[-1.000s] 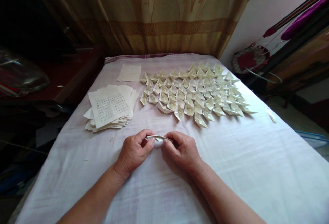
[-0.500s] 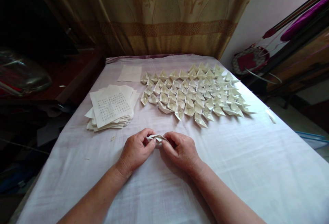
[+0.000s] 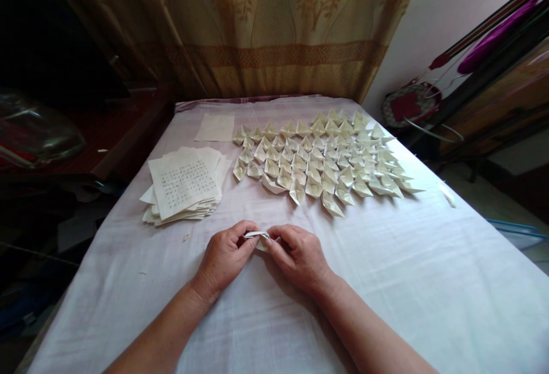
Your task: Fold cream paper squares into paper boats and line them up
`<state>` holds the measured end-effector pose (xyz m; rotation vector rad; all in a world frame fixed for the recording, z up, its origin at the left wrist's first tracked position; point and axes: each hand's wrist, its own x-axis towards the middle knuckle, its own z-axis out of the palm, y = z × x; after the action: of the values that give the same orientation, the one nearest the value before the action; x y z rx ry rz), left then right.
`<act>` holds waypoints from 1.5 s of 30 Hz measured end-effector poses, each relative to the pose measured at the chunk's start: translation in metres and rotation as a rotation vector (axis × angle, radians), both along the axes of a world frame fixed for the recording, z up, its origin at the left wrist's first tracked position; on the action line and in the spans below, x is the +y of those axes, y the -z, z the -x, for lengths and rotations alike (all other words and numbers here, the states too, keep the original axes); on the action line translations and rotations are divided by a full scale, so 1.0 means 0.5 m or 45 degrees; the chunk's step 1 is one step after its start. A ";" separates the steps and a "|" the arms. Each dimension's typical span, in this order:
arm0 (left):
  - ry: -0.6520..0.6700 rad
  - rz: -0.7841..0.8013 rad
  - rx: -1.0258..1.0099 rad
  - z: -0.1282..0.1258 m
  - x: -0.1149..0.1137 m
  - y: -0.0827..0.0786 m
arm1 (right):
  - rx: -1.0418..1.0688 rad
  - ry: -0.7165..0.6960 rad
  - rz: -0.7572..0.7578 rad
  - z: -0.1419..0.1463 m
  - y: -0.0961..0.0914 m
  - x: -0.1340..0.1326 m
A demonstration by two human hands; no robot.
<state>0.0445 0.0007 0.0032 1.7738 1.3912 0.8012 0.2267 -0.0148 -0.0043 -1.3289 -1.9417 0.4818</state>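
Observation:
Near the middle of the cloth-covered table, a small folded piece of white paper point(image 3: 258, 235) is pinched between both my hands. My left hand point(image 3: 225, 257) grips its left end with thumb and fingers. At the other end, my right hand point(image 3: 299, 255) closes round it, and much of the paper is hidden by the fingertips. Beyond my hands to the right stand many folded paper boats point(image 3: 315, 165), set close together in rows. To the left lies an uneven stack of paper sheets point(image 3: 184, 185), the top one covered in handwriting.
A single blank sheet point(image 3: 215, 127) lies behind the stack. Small paper scraps point(image 3: 186, 238) dot the white cloth point(image 3: 386, 282). A curtain point(image 3: 274, 36) hangs at the far edge, and a dark red cabinet point(image 3: 124, 151) stands left. A bag point(image 3: 409, 104) is at the right.
My hands have drawn slightly closer together, and the folded paper between them has turned and looks narrower. The whole view has shifted a little. The boats and the stack stay in place.

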 end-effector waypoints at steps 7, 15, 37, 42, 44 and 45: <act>0.009 0.009 0.010 0.002 0.000 0.000 | 0.232 -0.112 0.182 -0.001 -0.003 0.001; 0.040 -0.096 0.229 -0.003 -0.008 -0.013 | 0.171 -0.125 0.330 0.004 -0.027 0.004; 0.138 0.038 0.412 -0.021 -0.012 -0.029 | -0.335 0.185 0.418 0.021 -0.034 -0.008; 0.127 0.058 0.390 -0.019 -0.011 -0.027 | -0.361 0.202 0.447 0.023 -0.035 -0.005; 0.127 0.059 0.378 -0.018 -0.009 -0.025 | -0.372 0.210 0.453 0.024 -0.036 -0.004; 0.132 0.056 0.364 -0.018 -0.008 -0.023 | -0.377 0.215 0.454 0.024 -0.036 -0.004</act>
<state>0.0533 -0.0034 0.0149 1.9657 1.4702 0.4714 0.2145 -0.0168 0.0137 -1.8646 -2.0172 0.5945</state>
